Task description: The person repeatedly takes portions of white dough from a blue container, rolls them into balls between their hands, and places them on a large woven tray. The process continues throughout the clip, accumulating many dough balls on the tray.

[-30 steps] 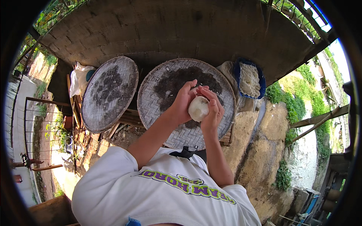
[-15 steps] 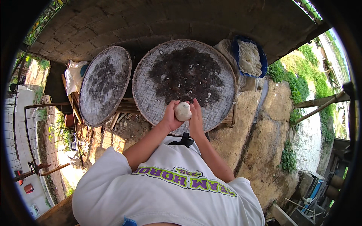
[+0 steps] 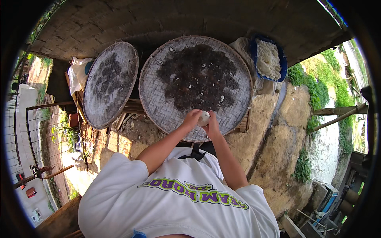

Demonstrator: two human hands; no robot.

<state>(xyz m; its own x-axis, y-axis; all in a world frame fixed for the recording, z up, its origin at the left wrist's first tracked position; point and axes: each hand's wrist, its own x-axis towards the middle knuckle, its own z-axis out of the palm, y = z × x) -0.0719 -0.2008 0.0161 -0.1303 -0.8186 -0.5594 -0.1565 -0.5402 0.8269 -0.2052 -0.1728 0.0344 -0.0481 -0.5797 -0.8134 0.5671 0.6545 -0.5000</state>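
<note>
In the head view, two bare hands, the left hand (image 3: 193, 118) and right hand (image 3: 213, 123), have their grip clamped around one pale, rounded lump (image 3: 203, 118) over the near part of a large round tray (image 3: 158, 107), herringbone-woven, dark-centred, crumb-flecked. A second woven tray (image 3: 95, 103) stands left; one blue basin (image 3: 284, 65) at right holds a white, lumpy mass (image 3: 268, 59).

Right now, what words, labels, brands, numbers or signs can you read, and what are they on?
White T-shirt: large purple lettering edged in yellow-green, upside down in view; I won't copy its wording.
Same shirt: smaller matching line above it in the picture; likewise not copied.
Pale ball, large round tray: no lettering visible.
</note>
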